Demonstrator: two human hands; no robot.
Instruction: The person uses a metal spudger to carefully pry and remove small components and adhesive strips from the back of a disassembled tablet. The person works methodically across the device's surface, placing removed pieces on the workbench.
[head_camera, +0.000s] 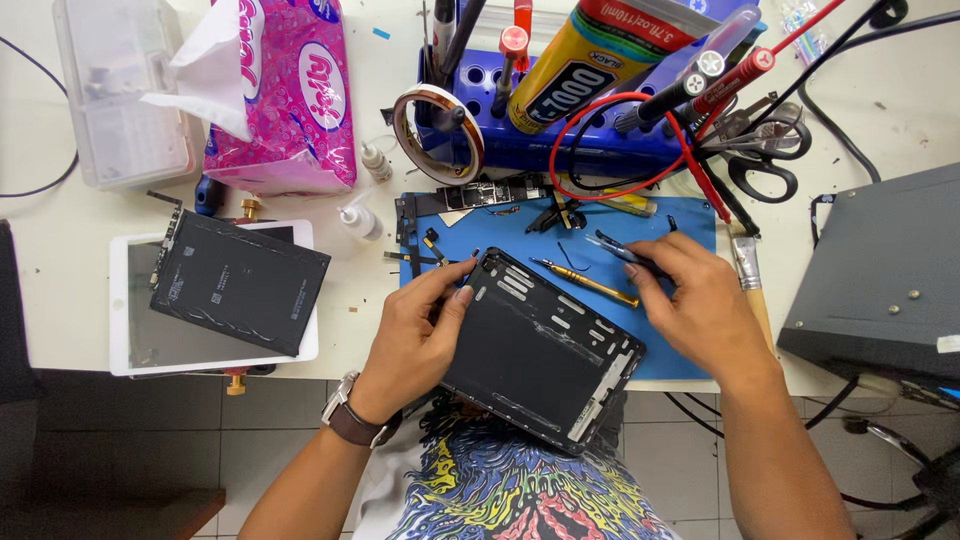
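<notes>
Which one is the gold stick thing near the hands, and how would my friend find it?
Start at the blue mat in the middle of the white table. Between the left hand and the right hand, just above the opened tablet shell, lies a thin screwdriver. It is the only gold, shiny tool there; the tweezers beside it are dark.

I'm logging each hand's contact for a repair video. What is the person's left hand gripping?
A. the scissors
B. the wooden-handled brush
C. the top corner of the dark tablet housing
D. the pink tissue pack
C: the left hand has its fingers on the top corner of the dark tablet housing, which lies tilted on the blue mat, while the right hand pinches a slim tool beside it.
</notes>
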